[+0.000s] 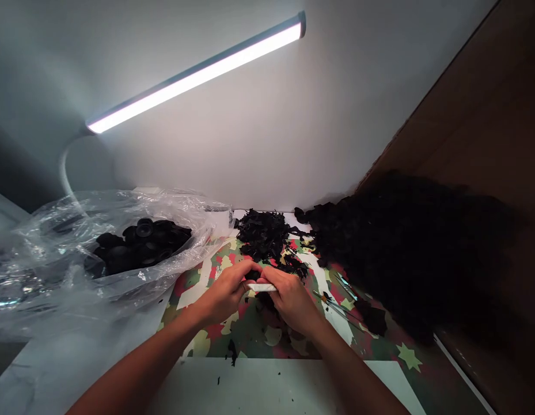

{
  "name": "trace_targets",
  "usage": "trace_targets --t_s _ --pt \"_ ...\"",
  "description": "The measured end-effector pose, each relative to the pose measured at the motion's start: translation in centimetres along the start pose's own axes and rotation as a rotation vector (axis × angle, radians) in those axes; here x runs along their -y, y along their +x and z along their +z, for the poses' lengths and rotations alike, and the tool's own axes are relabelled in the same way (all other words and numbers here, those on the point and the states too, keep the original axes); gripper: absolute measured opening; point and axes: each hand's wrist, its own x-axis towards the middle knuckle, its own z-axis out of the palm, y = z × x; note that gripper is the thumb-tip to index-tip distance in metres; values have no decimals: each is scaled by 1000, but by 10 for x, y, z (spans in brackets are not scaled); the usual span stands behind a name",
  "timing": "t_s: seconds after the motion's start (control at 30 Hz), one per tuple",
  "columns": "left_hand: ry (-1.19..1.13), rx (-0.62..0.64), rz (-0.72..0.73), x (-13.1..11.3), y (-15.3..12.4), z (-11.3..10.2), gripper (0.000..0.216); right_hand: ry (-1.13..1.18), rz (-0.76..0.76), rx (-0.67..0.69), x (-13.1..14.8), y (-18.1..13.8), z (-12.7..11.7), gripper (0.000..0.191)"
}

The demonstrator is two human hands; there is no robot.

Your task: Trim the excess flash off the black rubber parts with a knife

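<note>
Both hands meet over the middle of the worktop, fingers curled in. Between their fingertips is a small black rubbery part (252, 275), mostly hidden. My left hand (226, 293) is closed around the left side of this part. My right hand (292, 297) pinches it from the right. A white flat strip (262, 287) lies across the near side of the fingers; I cannot tell whether it is a tool or a wrapping. Just beyond the hands is a heap of black scraps (262, 233).
A see-through plastic bag (207, 248) on the left holds black round parts (144, 245). At right, a large black scrap pile (379, 248) leans against a cardboard panel (478, 115). Tweezers-like metal tools (338, 308) lie on patterned paper (202, 343). A lit lamp (198, 78) hangs above.
</note>
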Motion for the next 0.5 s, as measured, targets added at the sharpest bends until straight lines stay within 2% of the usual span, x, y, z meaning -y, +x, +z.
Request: trace_targets --t_s 0.13,0.33,0.5 --pt "-171 -113 -61 -2 -1 5 19 -124 -109 -46 8 3 1 36" --pt "-602 -317 -140 -5 -2 24 28 -355 -190 -296 16 -1 21 37" --pt "-938 -377 -277 -9 -4 42 33 -360 -213 -354 20 -3 25 37"
